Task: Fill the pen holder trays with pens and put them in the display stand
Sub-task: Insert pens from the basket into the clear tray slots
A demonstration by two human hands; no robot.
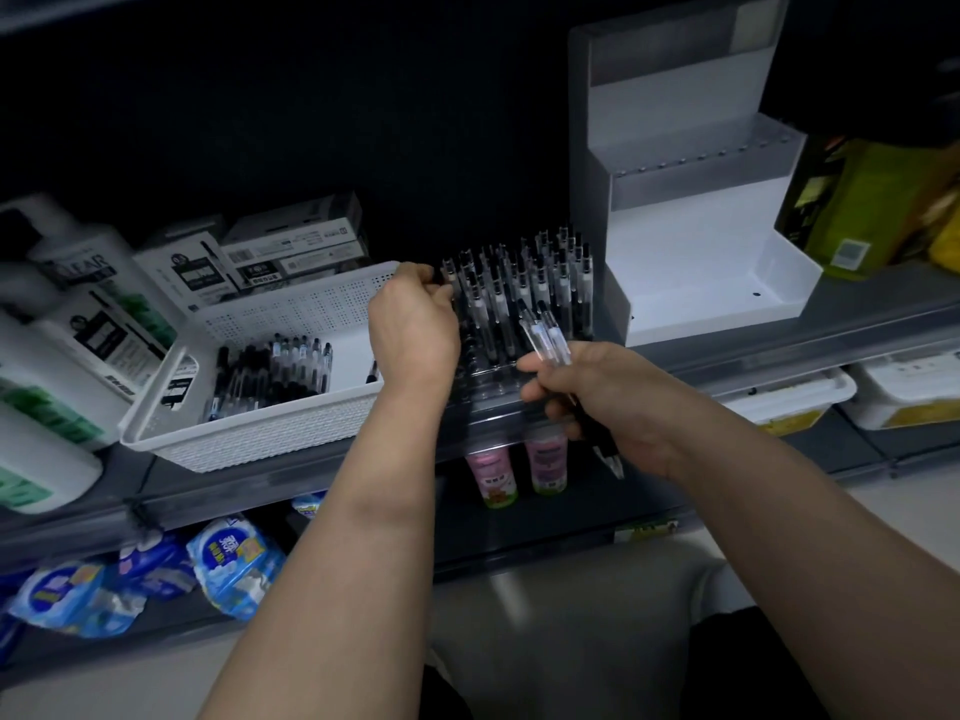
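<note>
A clear pen holder tray [493,381] sits on the grey shelf in the middle, with several black-capped pens [540,278] standing upright in its back rows. My left hand [413,324] is at the tray's back left corner, fingers pinched on one pen there. My right hand [587,392] hovers at the tray's front right and grips a small bunch of clear pens [545,332], tips pointing up and left. To the right stands the stepped white display stand [691,241], with nothing on its steps.
A white perforated basket [270,407] with several loose pens sits left of the tray. Pen boxes [291,246] and white bottles [78,324] crowd the far left. Green packets [857,210] stand right of the stand. Pink bottles [519,470] and blue packs [234,563] fill the lower shelf.
</note>
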